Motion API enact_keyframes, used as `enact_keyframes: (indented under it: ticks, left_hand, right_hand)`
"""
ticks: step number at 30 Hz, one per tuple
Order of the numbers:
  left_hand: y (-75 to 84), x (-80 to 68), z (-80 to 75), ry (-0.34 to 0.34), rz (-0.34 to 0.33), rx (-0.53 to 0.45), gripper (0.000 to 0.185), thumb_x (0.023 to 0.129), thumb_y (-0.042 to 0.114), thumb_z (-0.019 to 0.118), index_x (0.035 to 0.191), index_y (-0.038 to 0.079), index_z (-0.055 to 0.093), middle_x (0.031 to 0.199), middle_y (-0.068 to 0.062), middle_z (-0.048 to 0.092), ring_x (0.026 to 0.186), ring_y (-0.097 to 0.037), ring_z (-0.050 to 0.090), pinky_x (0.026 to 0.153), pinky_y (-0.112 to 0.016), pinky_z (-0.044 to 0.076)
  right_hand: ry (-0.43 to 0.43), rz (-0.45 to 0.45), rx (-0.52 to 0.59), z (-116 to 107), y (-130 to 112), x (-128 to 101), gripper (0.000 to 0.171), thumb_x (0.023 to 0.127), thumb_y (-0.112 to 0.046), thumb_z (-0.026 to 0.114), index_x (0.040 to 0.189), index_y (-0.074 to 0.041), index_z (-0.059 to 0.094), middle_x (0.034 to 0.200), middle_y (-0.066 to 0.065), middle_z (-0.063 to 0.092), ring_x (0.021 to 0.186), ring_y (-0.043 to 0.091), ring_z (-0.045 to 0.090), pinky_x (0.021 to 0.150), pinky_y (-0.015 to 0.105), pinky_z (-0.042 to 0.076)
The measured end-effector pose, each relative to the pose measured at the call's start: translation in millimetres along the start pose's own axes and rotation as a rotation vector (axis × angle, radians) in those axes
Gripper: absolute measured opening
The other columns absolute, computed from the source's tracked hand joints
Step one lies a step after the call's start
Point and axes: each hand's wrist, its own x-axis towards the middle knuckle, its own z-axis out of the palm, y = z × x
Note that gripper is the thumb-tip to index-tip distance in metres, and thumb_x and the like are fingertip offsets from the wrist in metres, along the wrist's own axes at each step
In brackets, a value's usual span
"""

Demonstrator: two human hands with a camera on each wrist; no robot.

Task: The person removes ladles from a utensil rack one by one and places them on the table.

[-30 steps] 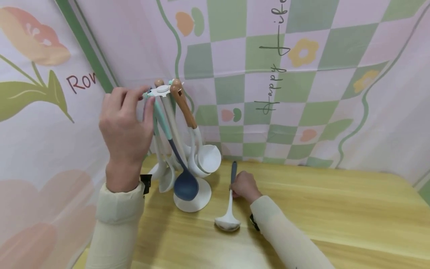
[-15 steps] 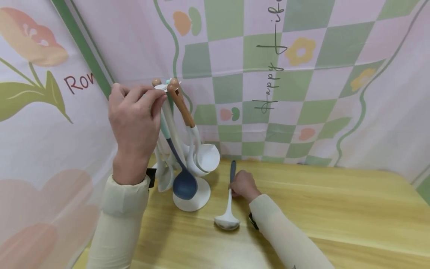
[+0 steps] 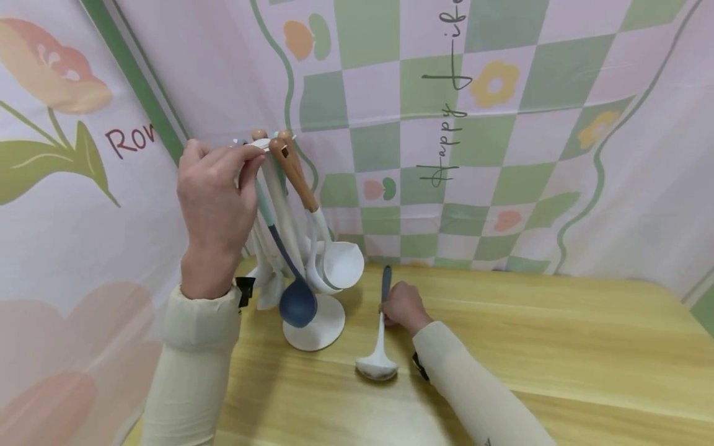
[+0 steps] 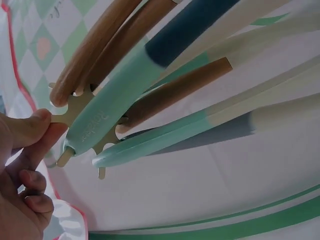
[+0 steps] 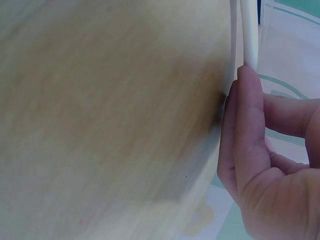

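Observation:
At the upper left in the head view, my left hand (image 3: pixel 214 198) pinches the edge of the white hook plate at the top of a utensil rack (image 3: pixel 329 325). The left wrist view has thumb and forefinger on one prong of that hook plate (image 4: pixel 76 106). Several utensils hang from it, among them a dark blue ladle (image 3: pixel 298 305) with a mint handle and a white ladle (image 3: pixel 344 265) with a wooden handle. To the right, my right hand (image 3: pixel 404 305) holds a white ladle with a dark grip (image 3: pixel 377 367), bowl low over the table.
The wooden table (image 3: pixel 535 347) reaches right and forward. A printed cloth (image 3: pixel 429 204) with green checks hangs right behind the table, and a flowered cloth (image 3: pixel 56 248) stands along the left. The rack's round base rests near the table's back left.
My left hand has moved from the mint handles onto a prong of the hook plate. The rack's hanging utensils have turned slightly, the blue ladle shifting left. My right hand stays still.

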Motion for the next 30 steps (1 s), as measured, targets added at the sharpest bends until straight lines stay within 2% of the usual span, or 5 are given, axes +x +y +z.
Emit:
enact_keyframes:
  ticks: [13, 20, 24, 28, 30]
  left_hand:
    - [12.3, -3.2, -3.9, 0.011, -0.001, 0.192, 0.024, 0.104, 0.015, 0.06, 0.093, -0.001, 0.075, 0.092, -0.019, 0.07, 0.083, -0.043, 0.051, 0.077, -0.055, 0.044]
    - [18.0, -3.6, -2.2, -0.111, -0.092, 0.214, 0.025, 0.107, 0.016, 0.055, 0.096, -0.001, 0.07, 0.069, -0.019, 0.067, 0.057, -0.04, 0.059, 0.049, -0.048, 0.046]
    - [17.4, -5.6, -0.3, -0.112, -0.096, 0.199, 0.025, 0.108, 0.018, 0.054, 0.097, 0.0, 0.068, 0.065, -0.018, 0.066, 0.048, -0.038, 0.056, 0.042, -0.043, 0.038]
    - [17.8, -8.3, 0.9, -0.087, -0.101, 0.17, 0.024, 0.109, 0.018, 0.055, 0.098, 0.0, 0.067, 0.066, -0.018, 0.067, 0.049, -0.038, 0.058, 0.043, -0.043, 0.039]
    - [18.3, -9.7, 0.9, -0.079, -0.115, 0.161, 0.024, 0.109, 0.019, 0.056, 0.099, 0.001, 0.067, 0.068, -0.018, 0.068, 0.051, -0.039, 0.06, 0.043, -0.045, 0.041]
  right_hand:
    - [-0.006, -0.008, -0.035, 1, -2, 2, 0.025, 0.086, -0.002, 0.072, 0.061, -0.005, 0.066, 0.054, 0.005, 0.066, 0.044, 0.01, 0.064, 0.05, 0.022, 0.057]
    - [-0.051, -0.041, -0.134, -6, -2, 2, 0.027, 0.09, -0.011, 0.074, 0.065, -0.004, 0.07, 0.055, 0.005, 0.069, 0.048, 0.011, 0.064, 0.051, 0.021, 0.051]
    - [-0.039, -0.089, -0.226, -14, -4, 3, 0.042, 0.095, -0.018, 0.07, 0.055, -0.011, 0.06, 0.05, 0.0, 0.057, 0.048, 0.013, 0.053, 0.049, 0.022, 0.042]
    - [0.022, -0.181, -0.166, -22, -12, 0, 0.047, 0.099, -0.019, 0.065, 0.055, -0.014, 0.048, 0.051, -0.004, 0.044, 0.048, 0.012, 0.041, 0.049, 0.023, 0.035]
    - [0.078, -0.251, -0.074, -25, -22, -4, 0.036, 0.1, -0.017, 0.065, 0.065, -0.009, 0.059, 0.059, -0.002, 0.053, 0.053, 0.011, 0.047, 0.052, 0.024, 0.041]
